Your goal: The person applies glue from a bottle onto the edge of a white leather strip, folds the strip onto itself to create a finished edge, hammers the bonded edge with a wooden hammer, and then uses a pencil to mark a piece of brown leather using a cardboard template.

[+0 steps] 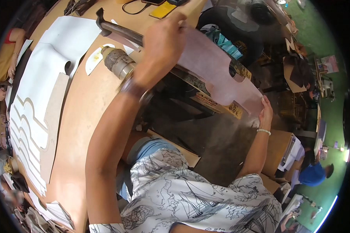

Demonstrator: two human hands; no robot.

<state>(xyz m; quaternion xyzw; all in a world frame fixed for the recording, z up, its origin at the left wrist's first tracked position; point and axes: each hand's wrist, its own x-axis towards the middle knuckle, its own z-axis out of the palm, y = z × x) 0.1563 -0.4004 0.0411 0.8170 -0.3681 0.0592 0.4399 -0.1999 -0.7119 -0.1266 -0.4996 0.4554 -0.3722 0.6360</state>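
A pinkish sheet with curved cutouts (216,73) is stretched between my hands. My left hand (163,46) is closed on its upper end, at the top middle. My right hand (265,110) pinches the far end on the right, below the left one. A dark hammer (120,32) lies beside my left hand on the tan table (77,124), and a worn cylindrical metal-and-yellow tool (118,63) is under my left wrist. A small white piece (93,62) lies left of that.
White cut pattern sheets (39,77) cover the table's left. A dark round container (249,27) stands at top right, cardboard boxes (278,145) at right. Another person's arm (15,54) is at far left, and a person in blue (313,174) is at far right.
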